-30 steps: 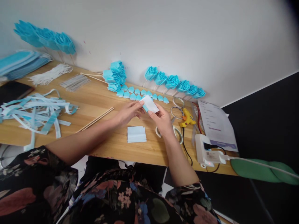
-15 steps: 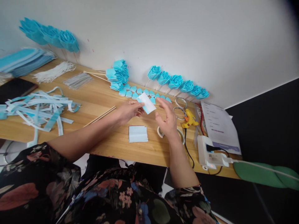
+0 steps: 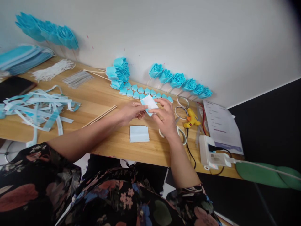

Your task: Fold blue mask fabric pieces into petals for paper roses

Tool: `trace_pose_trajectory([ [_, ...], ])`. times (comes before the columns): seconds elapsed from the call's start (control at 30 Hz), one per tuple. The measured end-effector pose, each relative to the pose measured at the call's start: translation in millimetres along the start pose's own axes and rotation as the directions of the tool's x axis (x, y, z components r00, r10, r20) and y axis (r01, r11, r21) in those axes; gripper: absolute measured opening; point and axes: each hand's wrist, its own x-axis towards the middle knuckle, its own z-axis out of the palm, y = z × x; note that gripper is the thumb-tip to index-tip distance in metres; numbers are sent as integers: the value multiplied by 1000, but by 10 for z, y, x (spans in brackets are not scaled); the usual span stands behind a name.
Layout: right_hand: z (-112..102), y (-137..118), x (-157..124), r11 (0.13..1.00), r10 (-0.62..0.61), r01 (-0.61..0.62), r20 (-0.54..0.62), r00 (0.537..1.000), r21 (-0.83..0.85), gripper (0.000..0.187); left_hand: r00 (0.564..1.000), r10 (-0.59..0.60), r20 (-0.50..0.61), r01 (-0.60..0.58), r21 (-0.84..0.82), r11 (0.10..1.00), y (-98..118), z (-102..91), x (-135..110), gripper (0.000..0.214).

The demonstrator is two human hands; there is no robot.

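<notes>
Between my hands is a small rectangle of blue-and-white mask fabric (image 3: 150,102), held above the wooden table. My left hand (image 3: 133,112) pinches its left edge between thumb and fingers. On the opposite side, my right hand (image 3: 165,117) has its thumb and fingertips closed on the right edge. Just below lies a stack of pale fabric rectangles (image 3: 139,134). Folded blue petals (image 3: 135,95) sit in two rows behind the fabric. White-handled scissors (image 3: 181,135) lie partly hidden under my right hand.
A yellow glue gun (image 3: 192,118) and tape rings (image 3: 181,112) lie to the right, near a white power strip (image 3: 208,153). Blue fabric roses (image 3: 177,80) lean on the wall. Cut strips (image 3: 39,108), wooden sticks (image 3: 100,116) and a mask stack (image 3: 23,59) are at left.
My right hand has moved left and closed on the fabric's right edge; before, its fingers were apart from it. My left hand keeps its pinch. The view has shifted slightly.
</notes>
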Motion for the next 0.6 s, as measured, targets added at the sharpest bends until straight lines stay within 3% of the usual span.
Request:
trace_pose_trajectory([
  [0.2,45,-43,-16,951,216,-206,-18,976,232,8,997,70,-42,-63,143,988,30,27,-25,28],
  [0.4,129,10,-46,772,450,-416,48,892,480,15,997,56,-55,-45,184,982,48,60,-41,28],
  [0.5,141,12,-48,703,524,-484,80,848,521,18,996,61,-67,-47,195,980,41,70,-41,29],
  [0.6,144,-3,-39,687,555,-514,86,827,514,19,996,57,-62,-43,204,978,39,73,-45,26],
])
